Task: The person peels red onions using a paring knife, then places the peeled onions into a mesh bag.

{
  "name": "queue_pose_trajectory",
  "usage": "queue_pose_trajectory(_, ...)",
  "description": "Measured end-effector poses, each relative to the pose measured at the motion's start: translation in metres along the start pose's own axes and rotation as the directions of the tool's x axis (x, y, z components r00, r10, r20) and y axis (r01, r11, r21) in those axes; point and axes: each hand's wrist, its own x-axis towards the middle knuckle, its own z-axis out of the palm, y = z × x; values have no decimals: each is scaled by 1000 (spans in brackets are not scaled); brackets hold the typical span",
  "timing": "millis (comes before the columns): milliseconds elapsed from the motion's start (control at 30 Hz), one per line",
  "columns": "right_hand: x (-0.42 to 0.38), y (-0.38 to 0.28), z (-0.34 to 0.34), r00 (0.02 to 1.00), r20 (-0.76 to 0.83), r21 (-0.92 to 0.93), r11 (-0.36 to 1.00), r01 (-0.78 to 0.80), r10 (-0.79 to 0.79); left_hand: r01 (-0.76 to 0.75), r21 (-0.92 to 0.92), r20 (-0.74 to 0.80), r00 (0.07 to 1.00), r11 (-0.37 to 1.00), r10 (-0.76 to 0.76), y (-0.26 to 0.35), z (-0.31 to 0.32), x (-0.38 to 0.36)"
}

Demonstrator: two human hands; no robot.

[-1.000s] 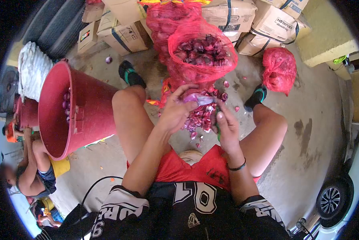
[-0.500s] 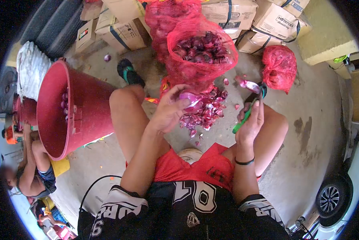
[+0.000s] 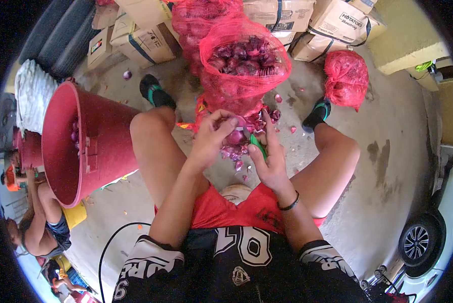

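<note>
Between my knees, my left hand [image 3: 210, 139] is closed round a purple-red onion [image 3: 235, 136]. My right hand [image 3: 271, 159] grips a knife by its green handle [image 3: 257, 145], and the dark blade lies against the onion's right side. Beneath both hands, a heap of loose red onion skins [image 3: 232, 152] lies on the concrete floor, partly hidden by them. Just beyond stands an open red mesh sack [image 3: 244, 88] full of red onions.
A large red tub [image 3: 108, 136] with onions inside lies tilted at the left. Another person [image 3: 47, 222] sits beyond it. A closed red sack [image 3: 345, 80] is at the right. Cardboard boxes [image 3: 148, 43] line the back; a car wheel [image 3: 416, 239] shows lower right.
My right hand has moved left and inward, bringing the knife against the onion. The peel that was by the blade is no longer there. The whole view has shifted slightly.
</note>
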Motion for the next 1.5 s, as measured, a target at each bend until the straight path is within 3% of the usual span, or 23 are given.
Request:
queue_pose_trajectory(133, 2, 6, 4, 997, -44, 13, 998, 63, -63, -67, 56, 24, 998, 996, 65, -3, 2, 0)
queue_pose_trajectory(233, -3, 14, -2, 1000, -19, -14, 1000, -25, 25, -62, 30, 26, 998, 998, 61, -4, 0, 0)
queue_pose_trajectory(333, -4, 8, -3, 1000, -24, 37, 999, 20, -20, -32, 52, 47, 998, 998, 30, 3, 4, -4)
queue_pose_trajectory(433, -3, 23, -6, 999, -40, 20, 999, 25, -24, -120, 110, 107, 988, 987, 108, 4, 1, -6)
queue_pose_trajectory(467, -7, 28, -8, 995, -45, 53, 994, -91, 93, -104, 86, 100, 990, 991, 95, 7, 1, -7)
queue_pose_trajectory(567, -16, 35, -14, 975, -2, 78, 972, -222, 223, -103, 50, 94, 991, 993, 98, 15, 0, -8)
queue_pose_trajectory(667, -17, 25, -19, 979, 38, 125, 971, -205, 201, -135, 74, 101, 987, 988, 127, 18, 5, -8)
queue_pose_trajectory(833, -15, -9, -15, 995, 81, 41, 997, -68, 65, -148, 77, 91, 986, 986, 141, 17, 5, -10)
queue_pose_trajectory(867, -15, -11, -14, 990, 104, 46, 994, -102, 97, -152, 83, 84, 986, 985, 145, 15, 5, -10)
queue_pose_trajectory(1033, -15, 18, -16, 1000, -17, -65, 998, -23, 22, -171, 40, 17, 985, 984, 171, 7, 1, -6)
queue_pose_trajectory(1167, -16, 0, -14, 997, 23, 36, 997, -74, 73, -163, 34, 27, 986, 986, 162, 7, 5, -5)
queue_pose_trajectory(1300, -8, 0, -2, 987, -51, -76, 986, 146, -150, -111, -77, 40, 993, 991, 115, 5, 10, -5)
queue_pose_trajectory(1400, -9, -1, -9, 998, 20, -173, 983, 55, -52, -55, -116, 57, 996, 992, 62, 7, 9, -6)
queue_pose_trajectory(1500, -9, 3, -6, 992, -98, -78, 994, 73, -80, -20, -126, 99, 995, 992, 32, 10, 12, -7)
